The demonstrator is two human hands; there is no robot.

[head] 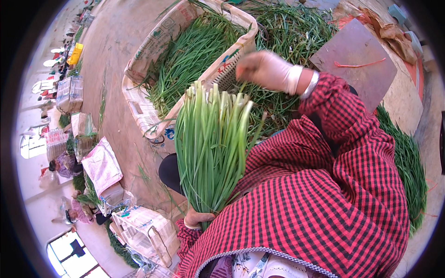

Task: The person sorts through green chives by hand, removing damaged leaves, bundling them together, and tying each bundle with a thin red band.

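Note:
My left hand (198, 218) grips the leafy lower end of a thick bunch of garlic chives (212, 149). The bunch stands almost upright in front of me, its pale stem ends at the top and roughly level. Above those ends and to the right is my right hand (266, 71), in a thin pale glove with a white band at the wrist. It is blurred and its fingers are curled; a thin yellowish stalk shows just below, but whether the fingers hold it is unclear.
A plastic crate (232, 66) lined with sacking holds more chives (194, 59). Loose leaves (292, 31) lie piled beyond it. A red tie (361, 64) rests on a flat board (358, 83); stacked chives (399, 166) lie at right. People and crates (146, 229) are at left.

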